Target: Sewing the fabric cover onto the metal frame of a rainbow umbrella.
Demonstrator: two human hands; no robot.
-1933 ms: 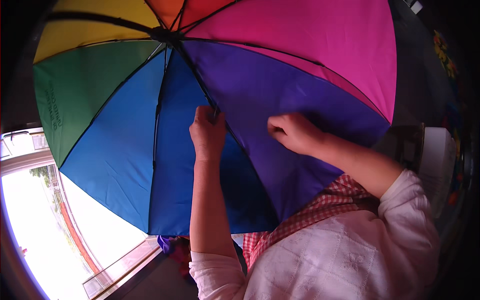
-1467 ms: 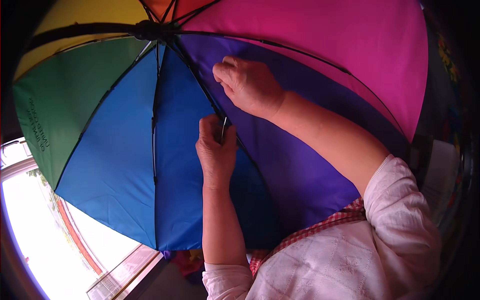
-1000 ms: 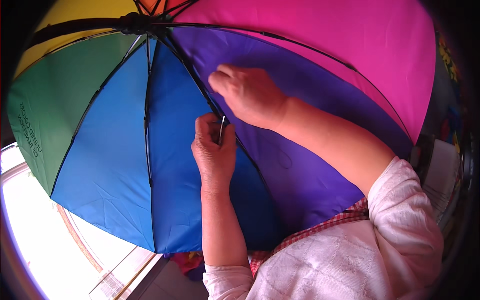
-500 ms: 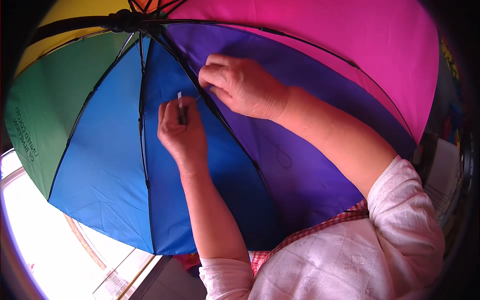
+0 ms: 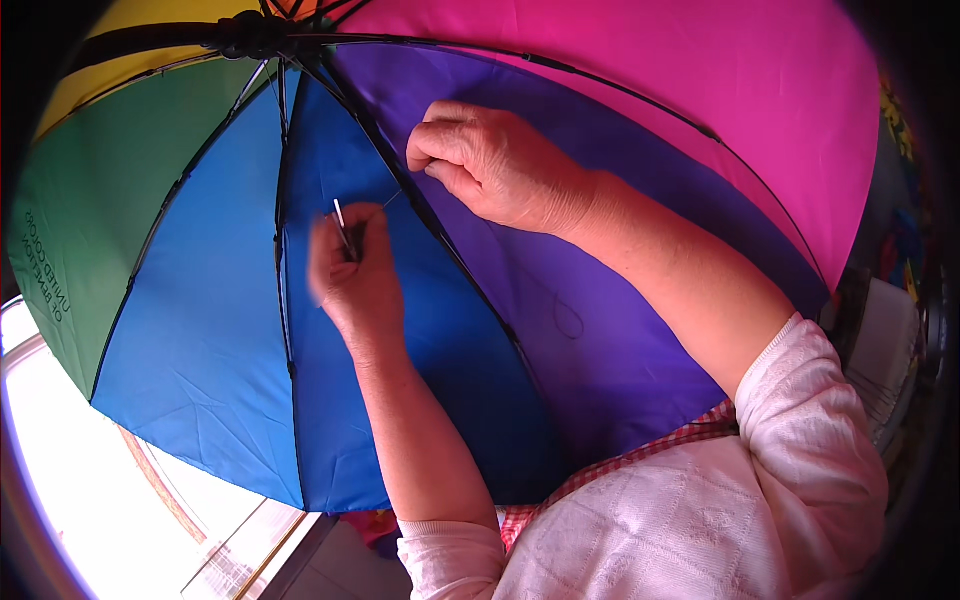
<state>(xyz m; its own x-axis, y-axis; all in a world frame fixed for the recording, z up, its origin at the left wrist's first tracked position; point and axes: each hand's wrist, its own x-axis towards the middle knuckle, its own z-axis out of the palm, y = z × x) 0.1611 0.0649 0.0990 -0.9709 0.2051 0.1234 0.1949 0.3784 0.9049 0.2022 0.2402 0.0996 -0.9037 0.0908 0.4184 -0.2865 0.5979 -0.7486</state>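
An open rainbow umbrella (image 5: 200, 330) fills the view from inside, with green, blue, purple, pink and yellow panels and black ribs meeting at the hub (image 5: 250, 35). My left hand (image 5: 352, 280) pinches a thin needle (image 5: 342, 222) over the blue panel. A fine thread (image 5: 392, 198) runs from it toward the black rib (image 5: 440, 240) between the blue and purple panels. My right hand (image 5: 495, 165) presses on the purple panel beside that rib, fingertips pinching at the seam.
A bright window (image 5: 90, 480) with a wooden frame shows at the lower left under the umbrella's edge. Cluttered shelves or paper (image 5: 890, 350) sit at the right rim. A loose loop of thread (image 5: 568, 320) lies on the purple panel.
My left hand has moved left and away from the rib, drawing the needle and thread out over the blue panel. My right hand shifted up onto the rib and stays there.
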